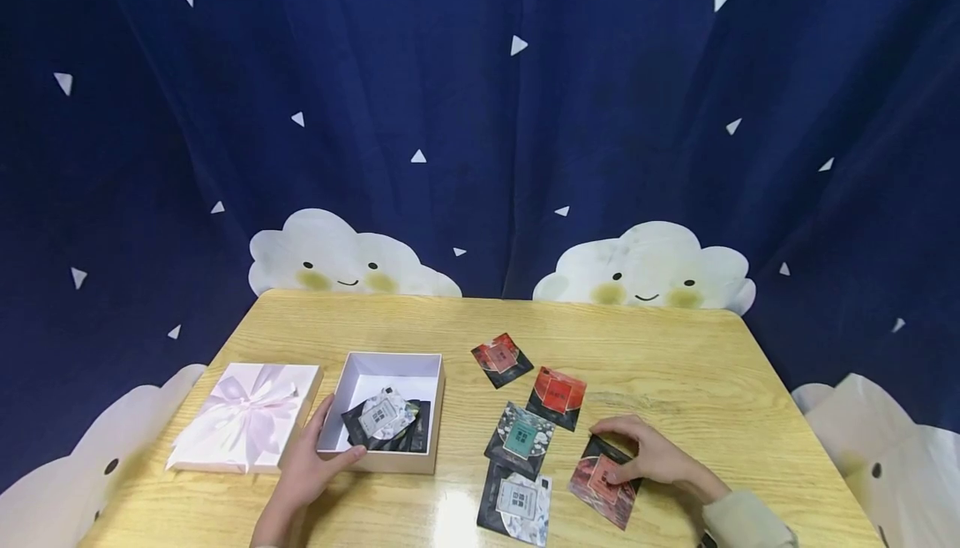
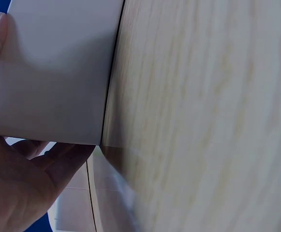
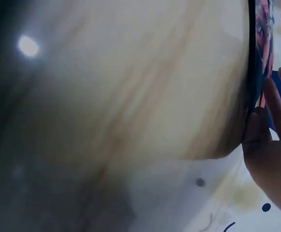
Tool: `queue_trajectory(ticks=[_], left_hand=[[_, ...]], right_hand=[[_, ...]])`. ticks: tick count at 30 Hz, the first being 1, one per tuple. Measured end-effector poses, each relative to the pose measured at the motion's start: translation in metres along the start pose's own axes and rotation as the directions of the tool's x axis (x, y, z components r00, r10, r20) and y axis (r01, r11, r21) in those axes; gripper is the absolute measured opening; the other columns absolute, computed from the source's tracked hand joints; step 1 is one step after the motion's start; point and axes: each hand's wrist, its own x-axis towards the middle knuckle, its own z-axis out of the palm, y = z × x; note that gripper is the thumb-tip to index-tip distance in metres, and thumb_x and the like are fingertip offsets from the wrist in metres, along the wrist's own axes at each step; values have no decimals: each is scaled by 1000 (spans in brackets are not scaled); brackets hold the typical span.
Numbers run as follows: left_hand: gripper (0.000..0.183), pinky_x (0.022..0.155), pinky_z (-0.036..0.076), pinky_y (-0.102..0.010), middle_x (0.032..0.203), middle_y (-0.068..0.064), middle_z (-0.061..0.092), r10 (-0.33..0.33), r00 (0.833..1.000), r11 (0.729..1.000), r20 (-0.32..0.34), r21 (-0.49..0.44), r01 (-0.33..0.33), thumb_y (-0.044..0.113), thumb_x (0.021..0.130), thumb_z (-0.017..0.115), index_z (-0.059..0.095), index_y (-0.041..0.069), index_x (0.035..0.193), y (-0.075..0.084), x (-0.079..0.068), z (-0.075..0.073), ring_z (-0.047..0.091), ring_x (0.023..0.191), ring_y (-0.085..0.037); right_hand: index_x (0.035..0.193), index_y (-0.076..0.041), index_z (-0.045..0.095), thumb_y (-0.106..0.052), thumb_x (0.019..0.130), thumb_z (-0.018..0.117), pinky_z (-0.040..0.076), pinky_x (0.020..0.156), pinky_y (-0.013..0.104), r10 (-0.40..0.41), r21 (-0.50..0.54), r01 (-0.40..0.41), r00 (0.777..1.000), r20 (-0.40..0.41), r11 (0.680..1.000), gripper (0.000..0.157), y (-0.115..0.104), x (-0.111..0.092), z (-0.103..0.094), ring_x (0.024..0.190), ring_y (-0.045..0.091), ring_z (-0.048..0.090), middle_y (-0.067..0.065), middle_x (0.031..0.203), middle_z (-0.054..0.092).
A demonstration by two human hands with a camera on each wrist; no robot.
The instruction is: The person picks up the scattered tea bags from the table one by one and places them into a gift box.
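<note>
Fingers of the right hand (image 1: 651, 450) bent about a dark-and-red packet (image 1: 597, 485), thumb on its label, forefinger at the far edge. Packet lies to the right of the open box (image 1: 397, 462), out beyond the other loose ones. Whether it is lifted from the table (image 1: 675, 348) or lies flat: cannot tell.

Left hand (image 1: 307, 469) grips the box at its near left corner, thumb along the front wall, other fingers against the left side.

Step in hand, by my reading: taking hold of one packet while the box is kept steady. Next move would call for a firm pinch on the packet's thin edge, with the other hand staying put on the corner.

Box: lidless, pale inside. Several dark packets heaped toward its near side, overlapping, count unclear; a white-patterned packet (image 1: 386, 414) on top. Far part of its floor shows bare. Ribboned lid (image 1: 247, 419) sits left of the box, bow side up.

Other loose packets, all right of the box: small red packet (image 1: 502, 358) farthest back, orange-red packet (image 1: 557, 398) next, then green-labelled packet (image 1: 519, 439), its near end overlapping a silver-labelled packet (image 1: 515, 502) nearest the person.
</note>
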Motion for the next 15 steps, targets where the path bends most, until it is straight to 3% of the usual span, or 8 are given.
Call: queue_trajectory(ticks=[5, 11, 15], left_hand=[[92, 95, 28, -61, 134, -36, 33, -5, 1000, 1000, 4, 6, 5, 22, 68, 79, 27, -4, 138, 1, 0, 0, 32, 120, -51], [92, 95, 28, -61, 134, -36, 33, -8, 1000, 1000, 3, 4, 8, 22, 68, 79, 27, -5, 138, 3, 0, -1, 32, 120, -51], [91, 95, 28, -61, 133, -36, 33, -6, 1000, 1000, 1, 4, 6, 22, 67, 79, 28, -5, 138, 5, 0, -1, 32, 120, -51]], right_hand=[[124, -7, 54, -25, 67, 80, 36, 84, 43, -10, -58, 13, 999, 49, 998, 65, 2, 3, 1, 107, 25, 33, 13, 120, 44], [125, -8, 54, -26, 65, 79, 34, 80, 30, -73, -125, 82, 994, 79, 989, 68, 2, 6, 3, 98, 20, 29, 4, 111, 41], [121, -9, 56, -29, 64, 80, 34, 79, 31, -69, -144, 80, 995, 78, 986, 65, 1, 6, 2, 98, 20, 31, 3, 111, 42]])
